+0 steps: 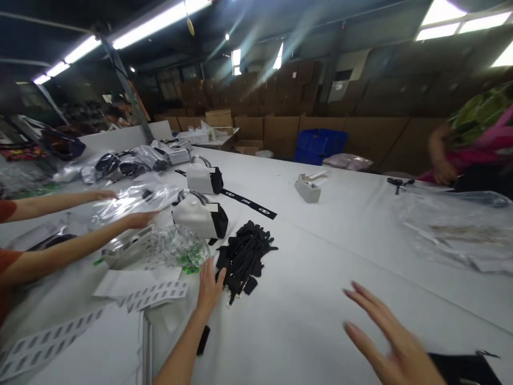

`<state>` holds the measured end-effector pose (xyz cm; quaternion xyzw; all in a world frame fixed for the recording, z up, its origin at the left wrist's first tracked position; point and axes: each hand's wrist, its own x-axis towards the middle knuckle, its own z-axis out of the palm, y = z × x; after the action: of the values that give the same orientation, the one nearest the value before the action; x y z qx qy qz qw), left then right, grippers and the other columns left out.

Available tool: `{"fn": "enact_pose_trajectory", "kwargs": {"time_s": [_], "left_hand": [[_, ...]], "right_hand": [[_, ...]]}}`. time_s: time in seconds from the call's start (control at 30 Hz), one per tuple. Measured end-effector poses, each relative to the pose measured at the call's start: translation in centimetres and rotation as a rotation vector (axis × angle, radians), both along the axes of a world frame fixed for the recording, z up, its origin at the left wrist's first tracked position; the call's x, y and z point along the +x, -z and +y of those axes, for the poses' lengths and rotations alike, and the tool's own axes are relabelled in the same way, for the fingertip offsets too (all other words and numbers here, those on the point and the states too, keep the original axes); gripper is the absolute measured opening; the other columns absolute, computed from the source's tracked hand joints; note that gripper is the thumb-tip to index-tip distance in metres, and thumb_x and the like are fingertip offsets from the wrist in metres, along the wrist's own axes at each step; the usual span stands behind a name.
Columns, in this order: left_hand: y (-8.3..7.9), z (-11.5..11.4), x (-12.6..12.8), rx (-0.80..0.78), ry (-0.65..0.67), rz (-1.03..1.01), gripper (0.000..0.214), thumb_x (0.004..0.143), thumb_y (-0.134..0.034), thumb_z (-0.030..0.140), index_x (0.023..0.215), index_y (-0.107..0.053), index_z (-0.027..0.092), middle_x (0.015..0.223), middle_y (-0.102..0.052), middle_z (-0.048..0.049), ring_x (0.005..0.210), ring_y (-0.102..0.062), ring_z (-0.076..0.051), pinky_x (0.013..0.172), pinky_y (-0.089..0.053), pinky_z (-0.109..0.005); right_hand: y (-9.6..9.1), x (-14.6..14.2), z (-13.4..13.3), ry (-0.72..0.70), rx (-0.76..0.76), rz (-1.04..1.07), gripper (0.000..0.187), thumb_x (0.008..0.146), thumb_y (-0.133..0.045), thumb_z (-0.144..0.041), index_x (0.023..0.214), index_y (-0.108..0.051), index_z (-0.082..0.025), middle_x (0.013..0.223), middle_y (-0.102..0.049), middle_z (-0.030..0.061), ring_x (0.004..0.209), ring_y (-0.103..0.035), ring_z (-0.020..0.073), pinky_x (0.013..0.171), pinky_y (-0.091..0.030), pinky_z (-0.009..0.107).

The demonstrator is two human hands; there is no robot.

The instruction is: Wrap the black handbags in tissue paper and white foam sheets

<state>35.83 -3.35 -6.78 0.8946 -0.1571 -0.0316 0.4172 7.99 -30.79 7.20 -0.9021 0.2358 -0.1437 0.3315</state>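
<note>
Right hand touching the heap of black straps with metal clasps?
Apart. Head view: white tabletop shows between the right hand and the black straps.

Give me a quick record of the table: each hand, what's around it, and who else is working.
Left hand: open, beside the black strap pile; contact unclear
Right hand: open, blurred, nothing held, over the white table
Left of left hand: label sheets, crumpled clear plastic
Farther off: two white bags, black printed strip, what looks like a tape dispenser
Other people: orange sleeves at left, pink clothing at right
</note>
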Motion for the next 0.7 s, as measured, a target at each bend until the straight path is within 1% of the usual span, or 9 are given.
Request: {"fn": "enact_pose_trajectory", "kwargs": {"time_s": [0.03,0.1,0.2,0.3,0.37,0.43,0.53,0.6,0.7], "left_hand": [[0.7,0.3,2.6,0.02,0.03,-0.017,0.068,0.089,-0.034,0.052,0.143,-0.022,0.012,0.153,-0.021,-0.016,0.143,-0.015,-0.026,0.117,-0.014,-0.051],[2.0,-0.3,6.7,0.045,0.103,-0.041,0.07,0.086,-0.039,0.054,0.143,-0.026,0.014,0.153,-0.024,-0.0139,0.143,-0.015,-0.026,0.117,-0.013,-0.05],[4.1,-2.7,10.6,0.102,0.202,-0.062,0.073,0.086,-0.04,0.056,0.145,-0.023,0.015,0.154,-0.021,-0.0133,0.142,-0.017,-0.027,0.116,-0.017,-0.047],[5.7,-4.9,12.8,0.235,0.259,-0.108,0.077,0.085,-0.039,0.058,0.147,-0.019,0.017,0.155,-0.017,-0.0138,0.141,-0.02,-0.031,0.114,-0.022,-0.048],[6.3,-5.9,13.9,0.316,0.263,-0.129,0.08,0.083,-0.04,0.063,0.147,-0.019,0.019,0.154,-0.022,-0.0127,0.14,-0.021,-0.036,0.112,-0.02,-0.054],[6.5,-6.6,14.8,0.374,0.258,-0.134,0.082,0.081,-0.039,0.067,0.147,-0.021,0.021,0.152,-0.028,-0.0115,0.139,-0.021,-0.04,0.111,-0.015,-0.06],[6.1,-7.5,15.4,0.43,0.253,-0.146,0.083,0.079,-0.038,0.071,0.145,-0.028,0.02,0.151,-0.03,-0.012,0.139,-0.017,-0.043,0.11,-0.008,-0.065],[5.8,-7.8,14.7,0.442,0.275,-0.152,0.085,0.078,-0.04,0.071,0.143,-0.031,0.018,0.151,-0.03,-0.0134,0.14,-0.011,-0.045,0.11,-0.007,-0.064],[5.8,-7.6,11.5,0.41,0.333,-0.13,0.086,0.077,-0.043,0.07,0.142,-0.034,0.014,0.149,-0.034,-0.0138,0.141,-0.005,-0.044,0.113,-0.01,-0.06]], "right_hand": [[1.0,4.5,0.4,-0.049,0.025,0.032,0.052,0.085,-0.05,-0.059,0.13,-0.048,-0.033,0.146,-0.037,0.0073,0.132,-0.037,0.029,0.108,-0.035,0.052],[3.4,14.0,1.0,-0.172,0.056,0.098,0.055,0.086,-0.047,-0.059,0.132,-0.047,-0.029,0.148,-0.033,0.0085,0.135,-0.032,0.0283,0.11,-0.031,0.051],[7.1,27.4,0.9,-0.31,-0.018,0.18,0.059,0.087,-0.048,-0.056,0.134,-0.048,-0.022,0.149,-0.03,0.0145,0.138,-0.026,0.0291,0.111,-0.027,0.047],[10.3,37.7,0.6,-0.321,-0.1,0.33,0.061,0.086,-0.047,-0.06,0.136,-0.046,-0.025,0.152,-0.023,0.0154,0.139,-0.019,0.0351,0.107,-0.025,0.057],[12.3,42.4,0.7,-0.303,-0.104,0.396,0.065,0.084,-0.043,-0.068,0.136,-0.045,-0.028,0.152,-0.022,0.0145,0.138,-0.017,0.0404,0.102,-0.023,0.066],[14.3,45.3,1.0,-0.297,-0.079,0.44,0.068,0.081,-0.042,-0.073,0.134,-0.048,-0.03,0.15,-0.027,0.0143,0.135,-0.019,0.0451,0.098,-0.021,0.072],[16.9,46.2,1.9,-0.307,-0.113,0.452,0.068,0.08,-0.044,-0.073,0.134,-0.047,-0.033,0.149,-0.029,0.0115,0.133,-0.018,0.0465,0.098,-0.011,0.075],[18.0,44.7,2.4,-0.34,-0.18,0.409,0.065,0.082,-0.042,-0.071,0.136,-0.043,-0.035,0.151,-0.025,0.009,0.135,-0.015,0.0449,0.099,-0.007,0.073],[18.3,40.7,2.8,-0.409,-0.216,0.377,0.059,0.085,-0.039,-0.067,0.135,-0.045,-0.036,0.151,-0.026,0.008,0.134,-0.017,0.0433,0.097,-0.012,0.074]]}}
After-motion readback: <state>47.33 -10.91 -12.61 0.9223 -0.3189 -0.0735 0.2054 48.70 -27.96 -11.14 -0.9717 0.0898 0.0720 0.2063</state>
